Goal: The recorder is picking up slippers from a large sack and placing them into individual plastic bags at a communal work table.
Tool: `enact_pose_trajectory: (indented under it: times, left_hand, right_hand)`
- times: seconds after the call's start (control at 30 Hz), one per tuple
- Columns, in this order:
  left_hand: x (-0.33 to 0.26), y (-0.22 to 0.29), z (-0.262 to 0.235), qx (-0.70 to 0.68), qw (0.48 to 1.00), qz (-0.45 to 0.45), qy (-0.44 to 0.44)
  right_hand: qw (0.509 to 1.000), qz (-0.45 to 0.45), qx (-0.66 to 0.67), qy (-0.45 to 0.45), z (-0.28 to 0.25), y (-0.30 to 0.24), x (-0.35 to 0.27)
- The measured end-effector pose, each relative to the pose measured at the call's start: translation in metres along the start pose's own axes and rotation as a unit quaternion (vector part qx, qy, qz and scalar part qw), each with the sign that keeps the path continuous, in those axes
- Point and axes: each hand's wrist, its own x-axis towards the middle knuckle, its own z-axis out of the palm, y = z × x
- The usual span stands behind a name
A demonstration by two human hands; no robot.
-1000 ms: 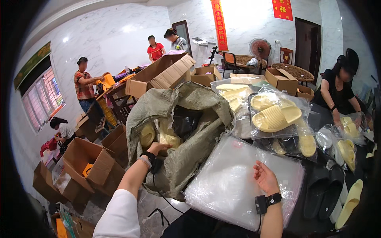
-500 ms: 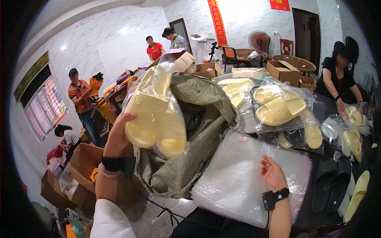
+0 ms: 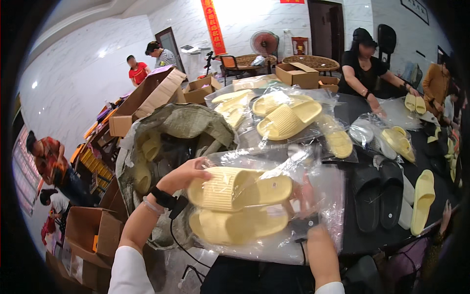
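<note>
My left hand (image 3: 182,176) grips a pair of pale yellow slippers (image 3: 240,203) by their heel end, one stacked above the other. The pair lies against a clear plastic bag (image 3: 313,171) on top of a stack of such bags at the near edge of the black table (image 3: 364,240). My right hand (image 3: 302,195) is at the toe end, seen only dimly through the plastic, and it holds the bag. A black band with a cable sits on each wrist.
An open green woven sack (image 3: 186,122) with more yellow slippers stands to the left. Bagged yellow slippers (image 3: 289,117) pile up beyond. Black slippers (image 3: 379,196) and a light green pair (image 3: 423,198) lie right. A person in black (image 3: 364,68) works opposite. Cardboard boxes (image 3: 93,230) sit lower left.
My left hand lifted the yellow pair out of the sack, raised it high, then brought it down and right to the plastic bag at my right hand.
</note>
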Motion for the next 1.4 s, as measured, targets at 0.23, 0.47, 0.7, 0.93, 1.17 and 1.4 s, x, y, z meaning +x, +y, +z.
enact_pose_trajectory:
  times: [0.23, 0.47, 0.7, 0.93, 1.17, 1.4]
  left_hand:
    - [0.04, -0.052, 0.005, 0.084, 0.961, 0.047, 0.261]
    - [0.02, -0.087, -0.009, 0.147, 0.929, 0.119, 0.319]
    - [0.028, -0.081, -0.022, -0.031, 0.947, -0.027, 0.319]
    - [0.045, -0.081, -0.031, -0.014, 0.929, 0.038, 0.368]
    - [0.058, -0.046, -0.011, 0.173, 0.92, 0.09, 0.34]
    - [0.007, -0.085, 0.011, 0.27, 0.9, 0.167, 0.3]
  right_hand:
    - [0.991, 0.006, 0.135, 0.002, 0.007, -0.004, 0.0]
    - [0.99, -0.104, -0.093, -0.021, 0.022, -0.004, -0.018]
    - [0.952, 0.02, -0.302, 0.052, 0.002, 0.0, 0.004]
    - [0.961, -0.224, -0.135, -0.095, 0.012, 0.004, -0.011]
    - [0.968, -0.235, 0.065, 0.054, -0.009, 0.013, 0.001]
    - [0.955, -0.261, 0.116, 0.08, -0.027, 0.003, 0.015]
